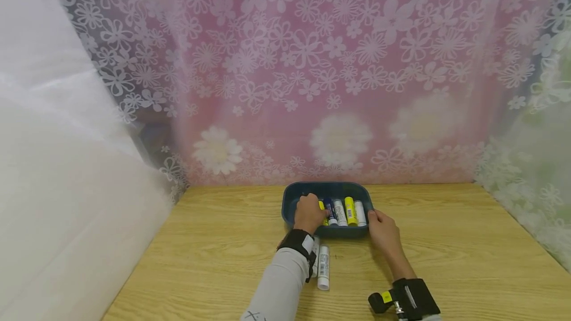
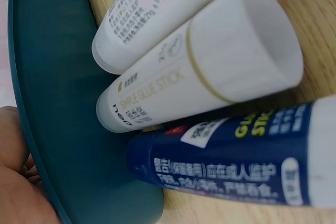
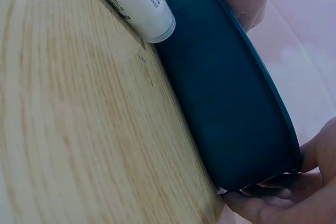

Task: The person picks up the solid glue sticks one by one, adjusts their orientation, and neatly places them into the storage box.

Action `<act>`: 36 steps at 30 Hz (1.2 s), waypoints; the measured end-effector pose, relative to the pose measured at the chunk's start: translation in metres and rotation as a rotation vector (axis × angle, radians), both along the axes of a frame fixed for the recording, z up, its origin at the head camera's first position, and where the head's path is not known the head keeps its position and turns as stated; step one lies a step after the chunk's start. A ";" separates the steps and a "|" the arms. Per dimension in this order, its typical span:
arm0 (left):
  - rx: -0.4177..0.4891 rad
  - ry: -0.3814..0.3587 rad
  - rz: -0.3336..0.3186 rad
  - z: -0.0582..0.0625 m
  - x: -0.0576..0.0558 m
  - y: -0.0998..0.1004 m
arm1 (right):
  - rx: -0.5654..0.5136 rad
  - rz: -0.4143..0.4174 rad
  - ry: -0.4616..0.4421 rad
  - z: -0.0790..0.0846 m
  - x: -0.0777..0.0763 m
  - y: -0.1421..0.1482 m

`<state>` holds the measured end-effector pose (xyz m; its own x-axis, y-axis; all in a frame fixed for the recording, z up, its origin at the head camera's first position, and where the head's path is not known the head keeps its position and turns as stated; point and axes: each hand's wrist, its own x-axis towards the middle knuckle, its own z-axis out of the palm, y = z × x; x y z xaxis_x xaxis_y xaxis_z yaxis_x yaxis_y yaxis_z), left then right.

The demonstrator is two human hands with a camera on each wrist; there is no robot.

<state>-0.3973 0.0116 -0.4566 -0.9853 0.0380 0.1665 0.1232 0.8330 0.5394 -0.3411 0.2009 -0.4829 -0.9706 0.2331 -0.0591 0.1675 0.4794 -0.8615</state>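
A dark teal plastic box (image 1: pixel 327 232) stands at the back of the table, with yellow, blue and white glue sticks (image 1: pixel 351 211) side by side in it. My left hand (image 1: pixel 309 213) reaches over the front rim into its left part, thumb across a yellow glue stick (image 1: pixel 321 207). The fingertips are hidden, and I cannot tell if they hold anything. At the box's right end my right hand (image 1: pixel 384 232) grips the wall, thumb by the rim (image 3: pixel 299 156) and fingers bent round the lower corner.
In front of the box lie two white glue sticks (image 2: pixel 210 56) and a blue one (image 2: pixel 226 161) with a white end, partly under my left forearm in the head view. The wooden table (image 1: pixel 214 241) meets a flowered pink curtain (image 1: pixel 276 88) behind. White sheeting (image 1: pixel 67 177) hangs at left.
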 end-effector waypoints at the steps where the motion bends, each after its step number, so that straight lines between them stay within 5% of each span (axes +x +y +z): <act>1: -0.002 0.001 -0.002 0.000 0.000 0.000 | 0.001 0.000 0.002 0.000 0.000 0.000; 21: -0.021 -0.026 0.005 0.000 -0.004 -0.004 | 0.002 -0.002 0.004 0.000 0.000 -0.001; 36: -0.037 0.012 -0.042 0.015 -0.001 -0.008 | -0.009 0.004 -0.017 -0.001 -0.001 0.000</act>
